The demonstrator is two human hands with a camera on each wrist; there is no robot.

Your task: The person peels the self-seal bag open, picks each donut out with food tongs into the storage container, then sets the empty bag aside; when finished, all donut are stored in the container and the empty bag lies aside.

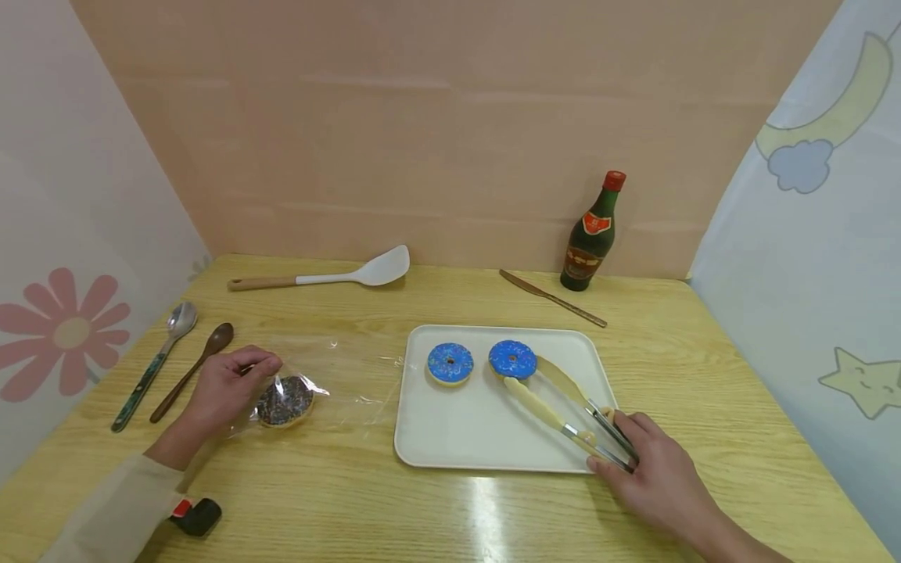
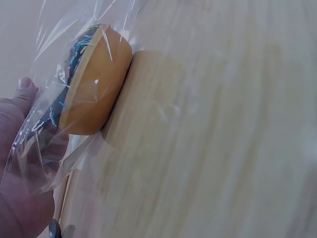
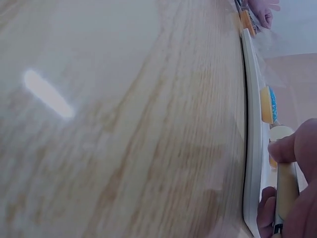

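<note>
My left hand (image 1: 221, 395) pinches the edge of a clear plastic bag (image 1: 352, 387) on the table. Inside the bag lies a chocolate-topped doughnut with sprinkles (image 1: 285, 403); its tan side (image 2: 99, 82) shows in the left wrist view. On the white tray (image 1: 457, 442) are two blue-iced doughnuts, a left one (image 1: 450, 364) and a right one (image 1: 512, 360). My right hand (image 1: 662, 473) grips metal tongs with cream tips (image 1: 535, 408) over the tray's right side. The tong tips are spread at the right blue doughnut's near and right edges; whether they squeeze it I cannot tell.
Left of the bag lie a brown wooden spoon (image 1: 193, 371) and a metal spoon with a dark handle (image 1: 148, 379). A white spatula (image 1: 338, 275) rests along the back. Behind the tray are a bronze-coloured knife (image 1: 552, 297) and a standing green bottle (image 1: 590, 238).
</note>
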